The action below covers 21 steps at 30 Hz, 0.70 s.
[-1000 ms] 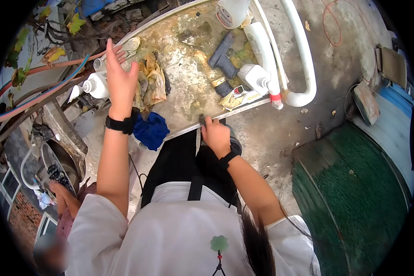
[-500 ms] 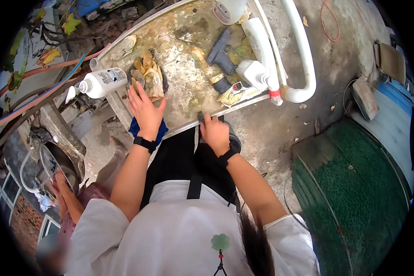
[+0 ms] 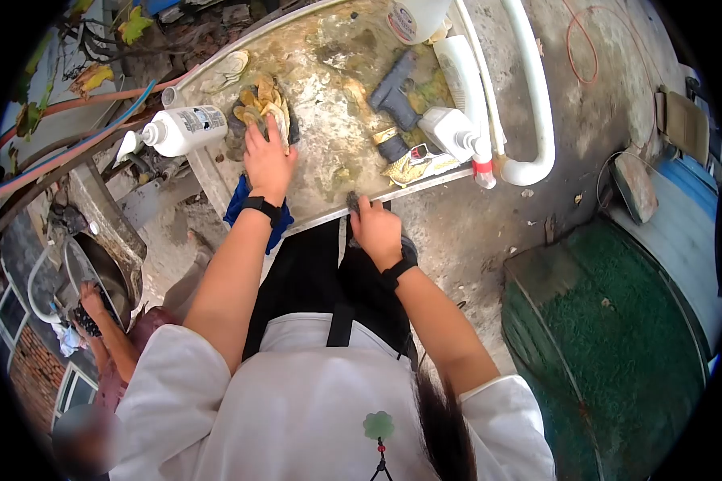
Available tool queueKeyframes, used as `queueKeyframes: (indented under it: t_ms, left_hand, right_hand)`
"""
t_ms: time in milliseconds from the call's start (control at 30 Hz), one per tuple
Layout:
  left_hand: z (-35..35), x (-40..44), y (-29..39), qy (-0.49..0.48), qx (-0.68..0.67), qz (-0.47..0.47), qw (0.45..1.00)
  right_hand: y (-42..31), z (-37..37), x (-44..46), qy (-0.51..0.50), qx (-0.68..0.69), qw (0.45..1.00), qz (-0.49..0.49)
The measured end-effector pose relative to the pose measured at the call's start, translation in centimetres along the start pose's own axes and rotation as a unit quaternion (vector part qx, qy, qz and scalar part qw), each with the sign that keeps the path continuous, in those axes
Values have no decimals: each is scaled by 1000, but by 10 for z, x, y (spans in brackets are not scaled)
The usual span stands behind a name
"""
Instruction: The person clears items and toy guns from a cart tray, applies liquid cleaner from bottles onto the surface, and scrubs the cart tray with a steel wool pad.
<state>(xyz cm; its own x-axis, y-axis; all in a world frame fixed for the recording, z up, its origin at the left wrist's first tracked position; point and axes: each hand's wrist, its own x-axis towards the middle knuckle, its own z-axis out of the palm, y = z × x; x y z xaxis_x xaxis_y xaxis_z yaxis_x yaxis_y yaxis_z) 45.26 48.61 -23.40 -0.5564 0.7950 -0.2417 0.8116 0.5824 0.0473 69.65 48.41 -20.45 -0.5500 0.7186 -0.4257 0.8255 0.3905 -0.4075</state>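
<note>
My left hand (image 3: 268, 164) reaches over the worn table (image 3: 321, 152) with its fingers outstretched, the fingertips over the near side of a crumpled yellow-brown and grey heap (image 3: 261, 100). What the heap is made of is unclear. A blue cloth (image 3: 237, 200) hangs at the table's corner, partly behind my left wrist. At the near edge, my right hand (image 3: 377, 234) is closed around a dark grey scouring pad (image 3: 353, 200), most of it hidden by the fingers. A white pump bottle (image 3: 186, 131) lies on its side, left of the heap.
A dark gun-shaped tool (image 3: 395, 92), a white bottle (image 3: 448, 132) and a gold-patterned packet (image 3: 415, 167) lie on the table's right side. White pipes (image 3: 541, 112) run along that end. Green netting (image 3: 618, 321) covers something at right. Another person's hands (image 3: 96, 313) work beside a metal basin (image 3: 108, 276).
My left hand has moved slightly farther in over the heap. My right hand stays at the table edge. The other person's hands have shifted, and a dark dotted item now shows there.
</note>
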Motion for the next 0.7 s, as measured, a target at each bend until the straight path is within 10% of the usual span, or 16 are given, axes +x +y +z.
queueKeyframes:
  t_ms: [700]
  left_hand:
    - [-111, -93, -90, -2, -76, 83, 994]
  right_hand:
    - [3, 3, -2, 9, 6, 1000, -7]
